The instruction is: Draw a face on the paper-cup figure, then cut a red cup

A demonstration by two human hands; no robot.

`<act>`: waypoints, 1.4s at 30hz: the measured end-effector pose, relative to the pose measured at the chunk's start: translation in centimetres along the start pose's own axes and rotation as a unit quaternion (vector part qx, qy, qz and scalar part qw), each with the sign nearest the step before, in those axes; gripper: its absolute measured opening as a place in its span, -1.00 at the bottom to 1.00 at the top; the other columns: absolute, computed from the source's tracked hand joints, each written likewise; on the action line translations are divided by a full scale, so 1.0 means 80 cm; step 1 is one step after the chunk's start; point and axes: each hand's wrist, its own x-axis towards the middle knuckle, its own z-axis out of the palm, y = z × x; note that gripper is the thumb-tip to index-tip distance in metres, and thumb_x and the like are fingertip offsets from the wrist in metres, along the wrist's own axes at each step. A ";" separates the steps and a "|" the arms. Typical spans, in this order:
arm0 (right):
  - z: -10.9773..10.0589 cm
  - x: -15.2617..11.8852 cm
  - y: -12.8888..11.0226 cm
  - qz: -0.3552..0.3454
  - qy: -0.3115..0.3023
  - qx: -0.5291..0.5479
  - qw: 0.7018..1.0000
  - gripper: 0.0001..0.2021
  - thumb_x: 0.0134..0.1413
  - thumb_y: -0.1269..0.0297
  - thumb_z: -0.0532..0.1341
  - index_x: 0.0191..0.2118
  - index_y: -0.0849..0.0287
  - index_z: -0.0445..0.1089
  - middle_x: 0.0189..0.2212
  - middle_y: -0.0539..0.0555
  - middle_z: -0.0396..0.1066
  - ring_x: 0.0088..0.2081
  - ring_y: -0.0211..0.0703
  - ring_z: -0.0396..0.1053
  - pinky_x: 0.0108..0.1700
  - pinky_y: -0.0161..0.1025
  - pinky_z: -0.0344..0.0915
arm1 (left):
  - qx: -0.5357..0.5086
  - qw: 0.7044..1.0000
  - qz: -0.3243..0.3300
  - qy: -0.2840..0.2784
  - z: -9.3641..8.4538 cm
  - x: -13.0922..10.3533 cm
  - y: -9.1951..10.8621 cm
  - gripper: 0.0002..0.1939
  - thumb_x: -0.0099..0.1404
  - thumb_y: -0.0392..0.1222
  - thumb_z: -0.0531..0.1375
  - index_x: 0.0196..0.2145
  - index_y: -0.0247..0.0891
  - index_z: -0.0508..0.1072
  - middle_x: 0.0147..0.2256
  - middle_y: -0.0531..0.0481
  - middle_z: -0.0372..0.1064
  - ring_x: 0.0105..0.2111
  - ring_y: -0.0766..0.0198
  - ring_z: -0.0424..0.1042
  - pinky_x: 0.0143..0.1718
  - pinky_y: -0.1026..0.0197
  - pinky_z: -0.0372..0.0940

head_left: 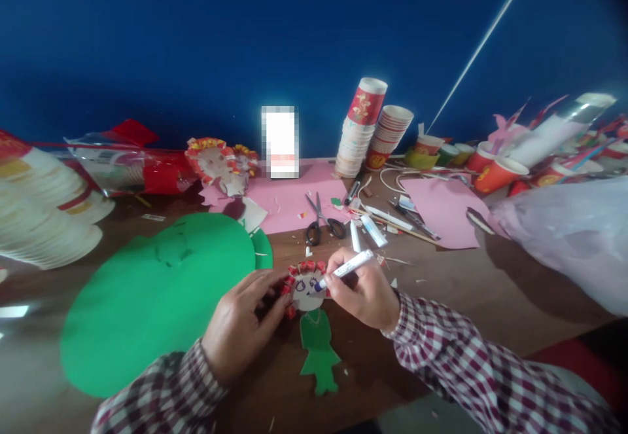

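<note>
On the brown table lies a paper doll (316, 339) with a green body, a round white face and a red curled-paper edge around its head. Eyes and a small mark are drawn on the face. My left hand (245, 323) grips the left side of the head, thumb and fingers on the red edge. In my right hand (366, 290) is a white marker (349, 267), pinched and tilted, its dark tip at the right side of the face. I cannot tell whether the tip touches the paper.
Left of the doll lies a large green paper sheet (147, 309). Behind are black-handled scissors (321, 221), a glue tube (374, 231) and pink paper (304, 192). Paper cup stacks (360, 133) stand against the blue wall, near a bright phone (280, 139). A plastic bag (574, 231) lies right.
</note>
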 end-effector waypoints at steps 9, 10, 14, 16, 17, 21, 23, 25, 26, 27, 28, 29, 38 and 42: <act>0.001 0.000 0.000 -0.001 0.005 -0.023 1.000 -0.96 0.06 0.37 0.15 -0.38 0.18 0.26 -0.59 -0.05 0.32 -0.62 -0.36 0.21 -0.58 -0.40 0.13 | 0.043 0.997 0.052 0.022 -0.001 -0.003 0.001 -0.68 0.27 -0.15 0.12 -0.02 -0.21 0.36 -0.09 -0.10 0.36 -0.11 0.20 0.37 -0.10 0.17 0.31; 0.001 0.001 0.000 -0.003 0.013 -0.024 1.000 -0.96 0.05 0.37 0.15 -0.39 0.18 0.26 -0.60 -0.06 0.31 -0.63 -0.36 0.19 -0.59 -0.40 0.12 | 0.066 0.995 0.073 0.034 -0.003 -0.004 0.004 -0.69 0.26 -0.15 0.13 -0.04 -0.22 0.38 -0.11 -0.11 0.35 -0.12 0.18 0.36 -0.10 0.14 0.30; 0.000 0.002 0.000 0.004 0.050 -0.018 0.999 -0.94 0.04 0.38 0.15 -0.41 0.17 0.24 -0.66 -0.10 0.21 -0.67 -0.38 0.12 -0.64 -0.41 0.05 | 0.172 0.971 0.160 0.036 -0.008 -0.016 0.018 -0.82 0.26 -0.18 0.14 -0.19 -0.15 0.48 -0.46 0.01 0.34 -0.46 0.27 0.34 -0.40 0.20 0.24; 0.000 0.002 0.001 0.013 0.047 -0.006 0.999 -0.94 0.04 0.39 0.15 -0.40 0.17 0.23 -0.66 -0.09 0.22 -0.67 -0.36 0.15 -0.64 -0.41 0.06 | 0.202 0.960 0.193 0.027 -0.006 -0.023 0.024 -0.83 0.27 -0.14 0.12 -0.22 -0.16 0.48 -0.54 0.05 0.32 -0.53 0.29 0.32 -0.49 0.23 0.20; 0.000 0.002 0.001 0.017 0.041 0.000 0.999 -0.94 0.05 0.39 0.15 -0.40 0.17 0.23 -0.65 -0.08 0.23 -0.66 -0.35 0.16 -0.63 -0.40 0.08 | 0.212 0.955 0.205 0.020 -0.004 -0.027 0.026 -0.81 0.28 -0.12 0.11 -0.21 -0.17 0.47 -0.53 0.04 0.34 -0.54 0.28 0.34 -0.50 0.23 0.19; 0.002 0.001 0.002 0.025 0.020 0.012 0.999 -0.95 0.05 0.38 0.14 -0.39 0.16 0.22 -0.63 -0.07 0.25 -0.65 -0.34 0.19 -0.62 -0.40 0.11 | 0.245 0.945 0.216 0.002 0.004 -0.034 0.030 -0.73 0.31 -0.08 0.06 -0.14 -0.24 0.43 -0.47 -0.01 0.41 -0.55 0.23 0.38 -0.57 0.20 0.21; 0.002 0.001 0.002 0.023 0.020 -0.001 1.000 -0.95 0.05 0.38 0.14 -0.39 0.16 0.23 -0.64 -0.08 0.23 -0.65 -0.35 0.17 -0.62 -0.40 0.09 | 0.257 0.944 0.206 -0.007 0.007 -0.035 0.029 -0.69 0.33 -0.05 0.02 -0.12 -0.26 0.41 -0.48 -0.01 0.41 -0.57 0.22 0.38 -0.61 0.19 0.20; 0.003 0.001 0.002 0.018 0.022 -0.015 0.999 -0.95 0.05 0.38 0.15 -0.40 0.17 0.24 -0.63 -0.07 0.23 -0.64 -0.36 0.16 -0.62 -0.40 0.08 | 0.262 0.945 0.196 -0.017 0.008 -0.035 0.029 -0.68 0.34 -0.04 0.00 -0.13 -0.26 0.40 -0.49 0.00 0.41 -0.58 0.21 0.38 -0.62 0.18 0.21; 0.003 0.000 0.002 0.014 0.021 -0.018 1.000 -0.95 0.04 0.38 0.15 -0.40 0.17 0.24 -0.63 -0.07 0.23 -0.64 -0.36 0.16 -0.62 -0.40 0.08 | 0.263 0.945 0.192 -0.022 0.008 -0.035 0.029 -0.68 0.34 -0.03 -0.01 -0.14 -0.26 0.40 -0.49 0.00 0.41 -0.57 0.20 0.39 -0.62 0.17 0.22; 0.003 0.000 0.003 0.012 0.017 -0.018 1.000 -0.96 0.04 0.39 0.15 -0.40 0.17 0.25 -0.63 -0.07 0.24 -0.64 -0.36 0.16 -0.61 -0.40 0.09 | 0.262 0.946 0.190 -0.026 0.008 -0.034 0.029 -0.68 0.34 -0.02 -0.01 -0.16 -0.26 0.40 -0.49 0.00 0.41 -0.57 0.20 0.39 -0.62 0.17 0.22; 0.003 0.000 0.003 0.010 0.012 -0.015 1.000 -0.96 0.04 0.39 0.15 -0.40 0.17 0.25 -0.62 -0.08 0.24 -0.64 -0.36 0.17 -0.61 -0.40 0.09 | 0.260 0.946 0.189 -0.031 0.008 -0.034 0.029 -0.69 0.34 -0.02 -0.01 -0.17 -0.25 0.40 -0.50 0.00 0.40 -0.57 0.20 0.39 -0.62 0.16 0.22; 0.004 -0.001 0.003 0.009 0.007 -0.011 1.000 -0.96 0.03 0.39 0.15 -0.39 0.17 0.25 -0.62 -0.08 0.24 -0.63 -0.36 0.17 -0.61 -0.40 0.10 | 0.258 0.947 0.188 -0.035 0.009 -0.033 0.030 -0.69 0.34 -0.02 -0.02 -0.18 -0.25 0.40 -0.50 0.01 0.40 -0.57 0.19 0.39 -0.62 0.16 0.22; 0.005 -0.002 0.005 0.013 -0.005 -0.007 1.000 -0.96 0.04 0.38 0.16 -0.36 0.17 0.25 -0.61 -0.08 0.28 -0.63 -0.36 0.20 -0.59 -0.40 0.14 | 0.241 0.953 0.182 -0.037 0.009 -0.030 0.029 -0.71 0.34 -0.02 -0.02 -0.19 -0.23 0.37 -0.51 0.03 0.39 -0.58 0.19 0.38 -0.62 0.16 0.21; 0.005 -0.002 0.005 0.007 -0.005 -0.011 1.000 -0.96 0.03 0.39 0.15 -0.35 0.17 0.25 -0.59 -0.07 0.30 -0.61 -0.34 0.22 -0.56 -0.39 0.17 | 0.244 0.953 0.177 -0.034 0.009 -0.031 0.029 -0.71 0.34 -0.01 -0.02 -0.19 -0.23 0.38 -0.50 0.01 0.41 -0.57 0.21 0.39 -0.60 0.18 0.21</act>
